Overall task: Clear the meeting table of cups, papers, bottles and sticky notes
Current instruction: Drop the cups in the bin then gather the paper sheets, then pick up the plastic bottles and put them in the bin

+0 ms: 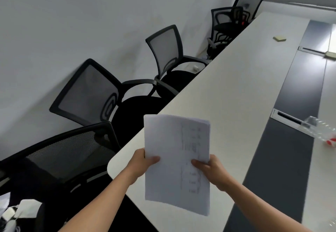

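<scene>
Bench edge: the long pale bench (pixel 236 89) runs from the lower centre of the frame to the upper right; its rounded near corner sits at lower centre-left, and its left edge cuts diagonally up the frame.
Open room: wide bare bench top lies between the held papers and the far items; a dark strip (pixel 291 122) runs along the bench at right.
Chairs: black mesh chairs (pixel 94 93) line the left edge, tucked close against the bench.
Bottle: a clear plastic bottle (pixel 321 129) lies on its side at the right edge of the frame, partly cut off; contents cannot be told.
Sticky notes: a yellow pad (pixel 279 38) rests on the bench at upper right, well apart from the hands.
Papers: a stack of white papers (pixel 176 159) is held above the near bench corner, lower centre.
Left hand: the left hand (pixel 143 162) grips the stack's left edge, fingers (pixel 154 159) closed on it, thumb on top.
Right hand: the right hand (pixel 212 169) clasps the right edge likewise, forearm reaching in from lower right.
</scene>
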